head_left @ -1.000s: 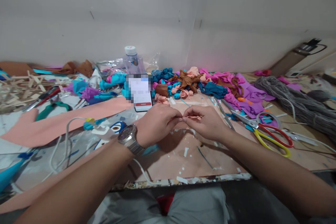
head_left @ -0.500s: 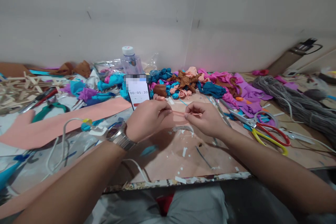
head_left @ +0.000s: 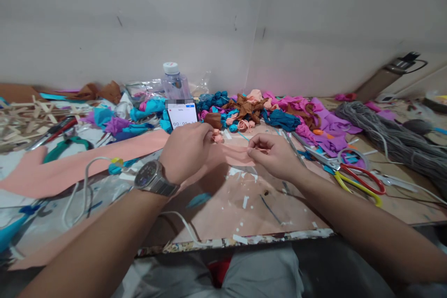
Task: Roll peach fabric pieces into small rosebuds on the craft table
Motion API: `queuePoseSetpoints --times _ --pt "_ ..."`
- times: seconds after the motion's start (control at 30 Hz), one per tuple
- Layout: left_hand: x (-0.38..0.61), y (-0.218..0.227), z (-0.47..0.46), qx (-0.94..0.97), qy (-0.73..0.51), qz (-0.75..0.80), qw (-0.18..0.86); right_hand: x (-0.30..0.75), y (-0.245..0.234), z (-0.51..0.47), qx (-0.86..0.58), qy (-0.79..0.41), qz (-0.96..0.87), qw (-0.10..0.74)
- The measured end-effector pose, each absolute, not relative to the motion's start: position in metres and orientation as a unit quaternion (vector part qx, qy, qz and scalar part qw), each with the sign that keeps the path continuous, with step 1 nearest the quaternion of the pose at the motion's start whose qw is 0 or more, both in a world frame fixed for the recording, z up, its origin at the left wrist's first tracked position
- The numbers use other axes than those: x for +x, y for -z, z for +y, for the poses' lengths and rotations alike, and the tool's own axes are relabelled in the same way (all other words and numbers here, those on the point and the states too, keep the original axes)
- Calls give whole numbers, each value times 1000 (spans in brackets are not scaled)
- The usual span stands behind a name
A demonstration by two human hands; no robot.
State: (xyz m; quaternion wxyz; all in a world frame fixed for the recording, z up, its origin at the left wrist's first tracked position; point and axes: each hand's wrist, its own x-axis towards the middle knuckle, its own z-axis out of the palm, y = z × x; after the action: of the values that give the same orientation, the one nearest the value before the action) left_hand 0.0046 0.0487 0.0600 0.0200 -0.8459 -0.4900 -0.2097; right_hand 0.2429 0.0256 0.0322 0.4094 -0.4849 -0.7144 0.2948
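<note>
A long strip of peach crepe paper [head_left: 232, 152] stretches between my hands, low over the work board [head_left: 240, 209]. My right hand [head_left: 274, 154] pinches its narrow, gathered end between thumb and fingertips. With the fingers bent, my left hand [head_left: 186, 151] grips the strip farther along; its fingertips are partly hidden behind the hand. From there the paper trails under my left wrist toward the lower left. A phone [head_left: 183, 114] showing a running timer stands just behind my left hand. Close beyond my fingers lie small rolled peach paper flowers [head_left: 245, 125].
Scissors with red and yellow handles [head_left: 361, 181] lie right of my right hand. Crumpled colored crepe paper [head_left: 286, 118] lines the back, near a clear bottle [head_left: 173, 83]. Grey yarn [head_left: 394, 135] lies far right; green-handled pliers [head_left: 64, 149] and a white cable [head_left: 84, 186] are left.
My left hand has shifted left and slightly up, away from my right hand. More of the peach strip now shows spread between them. The right hand stays nearly in place.
</note>
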Motion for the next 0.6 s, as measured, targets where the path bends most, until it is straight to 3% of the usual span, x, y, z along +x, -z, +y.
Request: queuePoseSetpoints --times 0.27,0.6 --pt "25 -52 33 -905 234 -334 -121 238 -31 16 -435 -396 -714 379" --pt "23 -51 39 -899 228 -359 -105 239 -31 18 -443 -365 -728 375"
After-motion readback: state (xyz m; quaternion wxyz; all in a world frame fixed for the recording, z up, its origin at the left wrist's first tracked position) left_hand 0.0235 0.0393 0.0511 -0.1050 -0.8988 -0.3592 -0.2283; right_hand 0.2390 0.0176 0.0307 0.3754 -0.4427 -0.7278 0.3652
